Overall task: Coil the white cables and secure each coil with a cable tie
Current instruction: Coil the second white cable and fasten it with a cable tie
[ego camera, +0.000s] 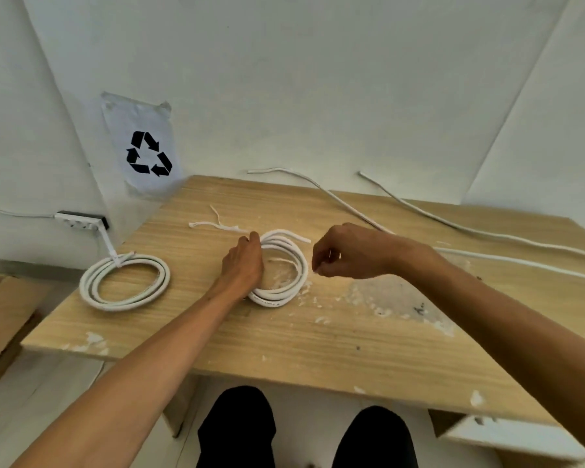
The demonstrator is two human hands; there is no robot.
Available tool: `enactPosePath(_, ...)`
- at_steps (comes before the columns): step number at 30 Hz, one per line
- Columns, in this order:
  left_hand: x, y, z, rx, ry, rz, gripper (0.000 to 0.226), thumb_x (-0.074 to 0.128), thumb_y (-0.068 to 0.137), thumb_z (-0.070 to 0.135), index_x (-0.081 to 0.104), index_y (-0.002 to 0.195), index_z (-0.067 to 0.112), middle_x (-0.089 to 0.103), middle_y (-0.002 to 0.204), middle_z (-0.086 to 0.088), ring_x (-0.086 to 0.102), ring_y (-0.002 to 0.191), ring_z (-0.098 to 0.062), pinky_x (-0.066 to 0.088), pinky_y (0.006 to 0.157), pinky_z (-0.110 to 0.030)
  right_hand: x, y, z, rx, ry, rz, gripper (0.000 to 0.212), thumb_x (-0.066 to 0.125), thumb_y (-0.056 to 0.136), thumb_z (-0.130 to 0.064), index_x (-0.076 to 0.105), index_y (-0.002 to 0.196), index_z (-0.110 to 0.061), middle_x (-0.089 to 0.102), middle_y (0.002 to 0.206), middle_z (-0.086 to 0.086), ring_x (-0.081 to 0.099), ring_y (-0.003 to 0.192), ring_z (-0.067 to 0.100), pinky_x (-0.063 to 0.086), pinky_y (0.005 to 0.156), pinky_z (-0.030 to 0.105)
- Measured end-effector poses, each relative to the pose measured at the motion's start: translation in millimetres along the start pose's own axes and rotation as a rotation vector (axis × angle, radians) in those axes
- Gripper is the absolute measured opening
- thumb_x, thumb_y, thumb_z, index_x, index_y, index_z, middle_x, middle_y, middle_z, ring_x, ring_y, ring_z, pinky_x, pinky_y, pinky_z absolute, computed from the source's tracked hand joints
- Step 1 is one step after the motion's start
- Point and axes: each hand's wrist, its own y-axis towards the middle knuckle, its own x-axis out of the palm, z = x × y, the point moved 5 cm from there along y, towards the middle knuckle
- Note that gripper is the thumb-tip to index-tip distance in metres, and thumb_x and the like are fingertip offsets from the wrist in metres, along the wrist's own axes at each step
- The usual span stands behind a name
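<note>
Two coils of white cable lie on the wooden table (pixel 318 339). First coil (pixel 125 282), left of centre near the table's left edge: several loops lying flat, bound at its upper edge by a white cable tie (pixel 110 248) whose tail sticks up toward the upper left. Second coil (pixel 284 268), centre of the frame: smaller, loops stacked, one cut end jutting out to the right at its top; no tie on it can be made out. Left hand (pixel 244 265): rests on the left side of the second coil, fingers curled over the loops and gripping them against the table. Right hand (pixel 345 253): held just right of the second coil, fingers bent inward with the tips pinched together; whether they hold anything cannot be told. Loose cable ties (pixel 217 224): thin white strips on the table just above the left hand. Uncoiled cables (pixel 487 233): two long white lengths running from the upper centre of the frame down to the right edge, across the far right part of the table. Table surface: white flecks and scuffed patches right of centre. Wall, upper left: paper sheet with black recycling symbol (pixel 148 153). Below it, a white power strip (pixel 81 222).
</note>
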Motion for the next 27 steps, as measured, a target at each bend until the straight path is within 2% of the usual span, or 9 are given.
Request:
enactPosePath(6,-1,-8,7,0.003,-0.036,0.053,0.036,0.042,0.102,0.008,0.040,0.137,0.006,0.052,0.130,-0.020,0.055,0.114,-0.042,0.042,0.084,-0.045,38,18,10,0.075,-0.063,-0.098,0.017,0.061,0.092,-0.015,0.076,0.100,-0.015,0.073,0.097,-0.001,0.066,0.086,0.014,0.054,0.078,0.032)
enactPosePath(10,0,-9,10,0.028,-0.040,0.053,0.033,0.043,0.101,0.009,0.041,0.134,0.009,0.053,0.127,-0.017,0.057,0.110,-0.040,0.040,0.078,-0.042,43,46,5,0.041,-0.232,0.079,0.019,0.055,0.094,-0.017,0.072,0.102,-0.018,0.070,0.102,0.002,0.065,0.091,0.024,0.054,0.074,0.040)
enactPosePath(13,2,-9,11,0.035,-0.045,0.044,0.031,0.043,0.101,0.010,0.042,0.132,0.012,0.053,0.126,-0.015,0.057,0.110,-0.038,0.042,0.078,-0.042,45,62,-4,-0.040,-0.520,0.248,0.019,0.052,0.098,-0.016,0.068,0.107,-0.014,0.064,0.106,0.006,0.064,0.092,0.028,0.042,0.062,0.036)
enactPosePath(15,2,-9,12,0.032,-0.065,0.047,0.029,0.043,0.102,0.014,0.043,0.131,0.012,0.055,0.125,-0.013,0.058,0.108,-0.035,0.045,0.080,-0.042,47,67,-12,-0.139,-0.676,0.350,0.009,0.067,0.089,-0.012,0.069,0.098,-0.010,0.064,0.094,0.009,0.063,0.081,0.028,0.037,0.056,0.035)
enactPosePath(18,0,-10,14,0.039,-0.137,0.083,0.029,0.037,0.105,0.031,0.049,0.121,0.010,0.059,0.116,-0.013,0.061,0.103,-0.034,0.049,0.080,-0.044,51,77,-8,-0.203,-0.699,0.493,0.020,0.084,0.071,-0.010,0.068,0.081,-0.010,0.062,0.078,0.007,0.060,0.068,0.024,0.040,0.050,0.033)
enactPosePath(21,-1,-10,10,0.018,-0.253,0.120,0.035,0.028,0.107,0.033,0.054,0.112,0.010,0.064,0.110,-0.014,0.063,0.100,-0.034,0.051,0.081,-0.045,52,85,-4,-0.194,-0.664,0.583,0.018,0.082,0.074,-0.008,0.067,0.085,-0.006,0.065,0.093,0.012,0.061,0.083,0.027,0.047,0.052,0.035)
enactPosePath(24,1,-6,5,0.012,-0.296,0.139,0.040,0.026,0.107,0.031,0.061,0.112,0.013,0.068,0.111,-0.012,0.065,0.101,-0.034,0.052,0.082,-0.045,61,97,5,-0.192,-0.585,0.544,0.018,0.072,0.086,-0.011,0.064,0.099,-0.001,0.054,0.136,0.028,0.057,0.122,0.040,0.058,0.074,0.045)
enactPosePath(26,2,-5,5,0.024,-0.317,0.150,0.044,0.025,0.107,0.034,0.065,0.112,0.016,0.069,0.109,-0.009,0.066,0.100,-0.030,0.052,0.082,-0.042,69,105,13,-0.226,-0.553,0.486,0.021,0.058,0.097,-0.017,0.058,0.112,-0.001,0.042,0.148,0.030,0.045,0.136,0.041,0.050,0.098,0.051)
enactPosePath(27,3,-4,4,0.017,-0.334,0.154,0.046,0.025,0.108,0.036,0.066,0.111,0.016,0.069,0.109,-0.008,0.066,0.099,-0.028,0.051,0.082,-0.040,71,107,16,-0.235,-0.528,0.452,0.024,0.055,0.100,-0.018,0.057,0.117,-0.002,0.045,0.147,0.028,0.046,0.136,0.041,0.047,0.103,0.052)
